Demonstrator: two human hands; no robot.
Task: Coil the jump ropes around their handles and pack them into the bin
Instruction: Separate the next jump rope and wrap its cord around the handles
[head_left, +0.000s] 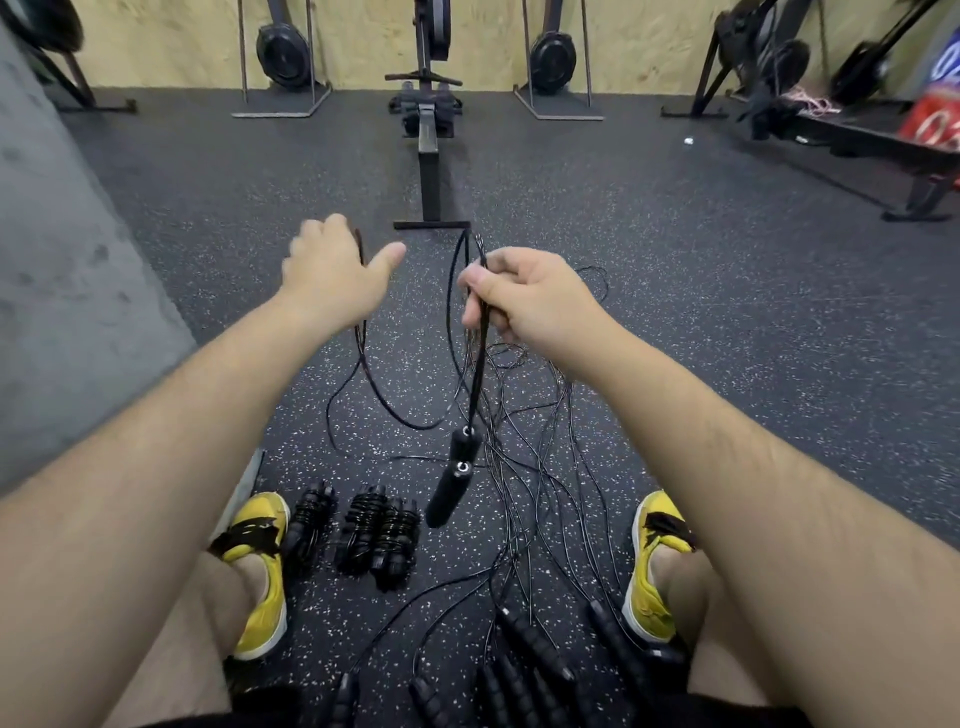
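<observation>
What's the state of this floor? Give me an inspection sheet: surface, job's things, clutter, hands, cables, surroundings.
Surface: speckled rubber floor.
Job's things: three coiled ropes by the left shoe; loose ropes tangled between the feet; uncoiled handles nearest the person; bin not seen.
Clutter: small white scrap on the far floor.
Hands: right hand pinches the held rope, handle end dangling; left hand holds its cord.
Cables: nothing seen.
Surroundings: rowing machines along a plywood wall.
</observation>
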